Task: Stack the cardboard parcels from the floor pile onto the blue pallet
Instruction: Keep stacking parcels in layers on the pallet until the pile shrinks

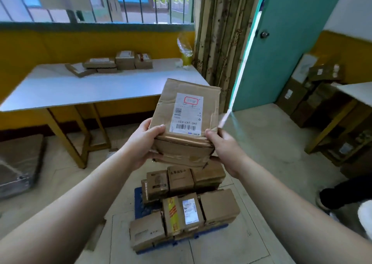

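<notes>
So both arms are bare and stretched out in front of the person, coming in from either side and meeting at the parcel (185,118). The left hand (144,143) grips the parcel's near left corner, thumb lying flat across the top face and the fingers tucked underneath, out of sight. The right hand (225,149) does the same at the near right corner: thumb pressed on the top edge, fingers curled under the bottom, with a fingertip just peeking out below. Both wrists are pretty straight, knuckles facing outward, away from the parcel.
</notes>
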`<action>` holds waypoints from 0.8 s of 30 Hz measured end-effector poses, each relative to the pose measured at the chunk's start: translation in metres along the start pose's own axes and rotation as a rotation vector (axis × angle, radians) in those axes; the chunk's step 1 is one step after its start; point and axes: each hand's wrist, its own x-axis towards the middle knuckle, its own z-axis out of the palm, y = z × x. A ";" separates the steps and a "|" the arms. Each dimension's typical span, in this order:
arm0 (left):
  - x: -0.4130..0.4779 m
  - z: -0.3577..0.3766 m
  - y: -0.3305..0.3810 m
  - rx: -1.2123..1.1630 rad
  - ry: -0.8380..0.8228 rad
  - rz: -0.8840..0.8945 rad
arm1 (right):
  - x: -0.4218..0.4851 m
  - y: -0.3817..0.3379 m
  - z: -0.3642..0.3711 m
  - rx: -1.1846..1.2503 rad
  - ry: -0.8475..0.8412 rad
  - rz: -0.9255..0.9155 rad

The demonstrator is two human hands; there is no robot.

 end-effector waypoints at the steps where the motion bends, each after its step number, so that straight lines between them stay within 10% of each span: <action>1: -0.003 0.003 -0.002 -0.012 0.036 -0.004 | 0.005 -0.001 -0.004 -0.014 -0.039 -0.002; 24: -0.009 0.016 -0.028 0.005 0.182 -0.042 | 0.060 0.014 -0.018 -0.099 -0.231 0.007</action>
